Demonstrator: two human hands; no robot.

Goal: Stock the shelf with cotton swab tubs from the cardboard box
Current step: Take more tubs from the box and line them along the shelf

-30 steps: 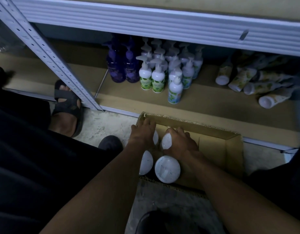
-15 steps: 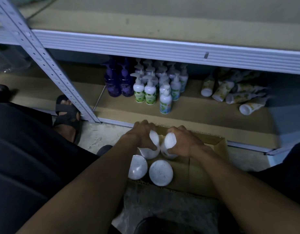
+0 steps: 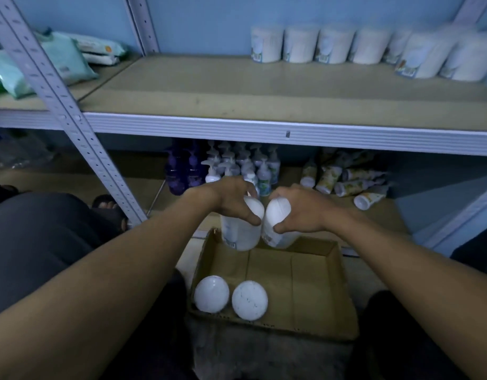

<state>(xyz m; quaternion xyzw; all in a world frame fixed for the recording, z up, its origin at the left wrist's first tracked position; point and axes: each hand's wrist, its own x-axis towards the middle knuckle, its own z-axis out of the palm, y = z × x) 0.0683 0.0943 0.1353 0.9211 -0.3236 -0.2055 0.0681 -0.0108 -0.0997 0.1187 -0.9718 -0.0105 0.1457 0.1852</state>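
Two tubs (image 3: 241, 229), gripped from above, hang upright, lids up.

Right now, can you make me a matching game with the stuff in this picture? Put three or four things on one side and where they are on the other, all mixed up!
Things:
1. tub in the left hand
2. two tubs with round white lids
3. row of white tubs
4. pump bottles

Places:
A. standing on the lower shelf
B. lined up at the back of the upper shelf
C. lifted above the cardboard box
D. sitting inside the cardboard box

Pairs: 1-C, 2-D, 3-B, 4-A
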